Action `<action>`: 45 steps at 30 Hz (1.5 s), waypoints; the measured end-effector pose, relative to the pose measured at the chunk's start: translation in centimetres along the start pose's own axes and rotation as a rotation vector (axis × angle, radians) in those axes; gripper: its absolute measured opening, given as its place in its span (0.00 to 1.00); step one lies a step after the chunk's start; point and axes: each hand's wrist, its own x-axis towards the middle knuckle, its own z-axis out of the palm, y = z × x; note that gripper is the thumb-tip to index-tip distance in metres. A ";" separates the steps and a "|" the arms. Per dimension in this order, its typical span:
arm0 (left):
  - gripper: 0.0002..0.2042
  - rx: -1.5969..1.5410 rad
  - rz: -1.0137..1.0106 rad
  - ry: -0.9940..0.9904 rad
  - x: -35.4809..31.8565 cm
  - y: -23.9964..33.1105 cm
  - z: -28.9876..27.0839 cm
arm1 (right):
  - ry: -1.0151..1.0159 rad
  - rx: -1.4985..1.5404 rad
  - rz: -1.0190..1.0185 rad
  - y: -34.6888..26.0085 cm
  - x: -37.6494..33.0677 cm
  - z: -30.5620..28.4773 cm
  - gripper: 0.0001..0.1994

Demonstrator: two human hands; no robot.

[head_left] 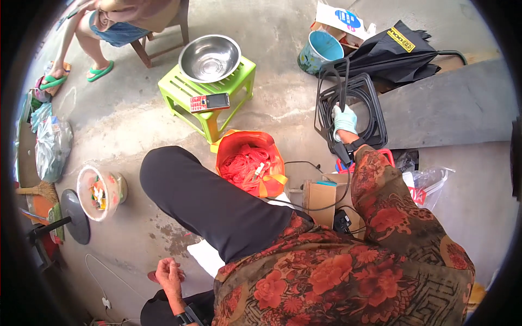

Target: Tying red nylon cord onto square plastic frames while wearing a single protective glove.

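My right hand (345, 120), in a pale mint glove, is closed round thin black strips (342, 87) that rise above it; their exact kind is hard to tell. Under and around it lies a black rectangular plastic frame (382, 122) with black cable (371, 111) coiled inside. My left hand (169, 274) is bare and hangs low on the left, beside my leg, with its fingers curled and nothing visible in them. Between the two, in front of my knee, an orange-red bag (276, 153) stands open, filled with tangled pink-red strands (244, 163).
A green plastic stool (247, 81) carries a steel basin (209, 57) and a red phone (210, 102). A blue-lined bucket (325, 48) and black umbrella (389, 57) are far right. A cardboard box (319, 204) stands near me. A clear bin (89, 190) is left; a person (117, 32) sits beyond.
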 end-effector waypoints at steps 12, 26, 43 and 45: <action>0.05 0.098 0.274 0.125 -4.3 -0.2 -1.6 | -0.431 1.070 0.038 -25.4 -6.3 -8.3 0.15; 0.21 -1.012 0.483 0.083 -15.4 7.1 -5.0 | -1.770 0.743 0.052 -37.5 -31.6 -2.7 0.24; 0.07 -1.160 0.373 0.619 -23.3 -5.1 -2.2 | -2.023 0.380 -0.339 -38.3 -42.0 1.6 0.20; 0.07 -1.180 0.356 0.653 -23.8 -5.6 -1.9 | -2.028 0.367 -0.378 -38.2 -42.6 2.5 0.20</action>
